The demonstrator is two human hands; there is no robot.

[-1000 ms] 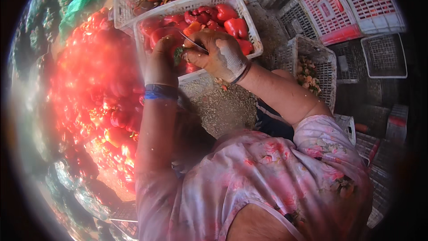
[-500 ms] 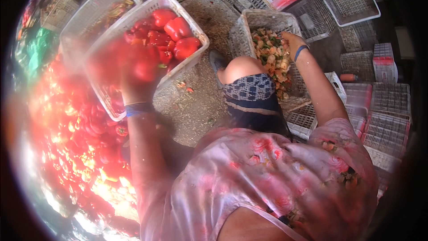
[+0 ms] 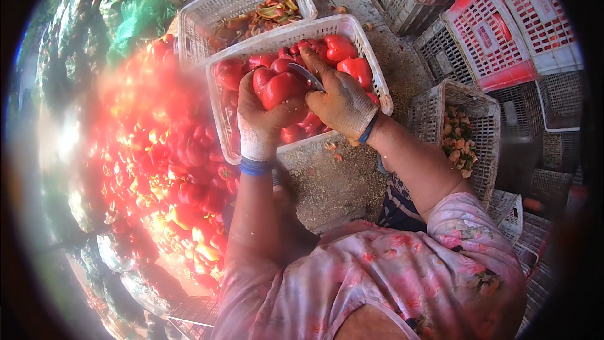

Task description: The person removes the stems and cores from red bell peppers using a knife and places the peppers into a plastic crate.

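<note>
My left hand (image 3: 261, 119), in a dirty white glove, is closed around a red bell pepper (image 3: 281, 90). Gripped in my gloved right hand (image 3: 343, 106) is a small knife (image 3: 308, 76) with a narrow metal blade, its handle hidden by the fingers. The blade lies against or just beside the right side of the pepper; I cannot tell whether it cuts in. Both hands are over a white plastic crate (image 3: 383, 92) that holds several red bell peppers (image 3: 356, 71).
At the left spreads a large heap of red peppers (image 3: 151, 157), partly blurred by glare. Behind the crate stands another crate (image 3: 189, 34) with pepper scraps. On the right, a crate (image 3: 489, 119) holds stem-end trimmings (image 3: 458, 141). Stacked crates (image 3: 491, 44) line the far right.
My right hand has come from the trimmings crate over to the pepper crate. My left hand, blurred before, now shows clearly with a pepper. The view has swung right, so the crates appear shifted.
</note>
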